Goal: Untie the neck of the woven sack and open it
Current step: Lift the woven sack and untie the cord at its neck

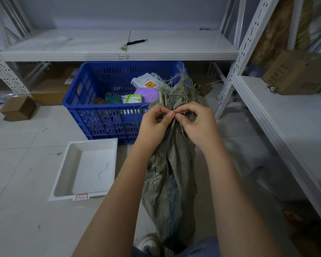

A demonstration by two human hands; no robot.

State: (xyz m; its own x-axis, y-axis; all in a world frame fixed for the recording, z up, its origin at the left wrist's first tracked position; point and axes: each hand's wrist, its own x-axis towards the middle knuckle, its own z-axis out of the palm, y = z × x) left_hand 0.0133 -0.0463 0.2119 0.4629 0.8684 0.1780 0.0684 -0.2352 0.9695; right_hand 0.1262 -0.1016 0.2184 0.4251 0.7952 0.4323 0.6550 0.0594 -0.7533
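A grey-green woven sack [171,175] stands upright on the floor in front of me, its neck bunched tight with a frayed top [178,89] fanning out above. My left hand [154,123] and my right hand [196,123] meet at the neck, thumb and fingertips of each pinching the thin tie [175,114] wound around it. The knot itself is mostly hidden by my fingers. A loose strand hangs down to the left of my left hand.
A blue plastic crate [93,101] with several packets stands behind the sack. A white tray [85,169] lies on the tiled floor at left. White metal shelving [119,47] runs behind and along the right [278,115], with cardboard boxes [19,108] nearby.
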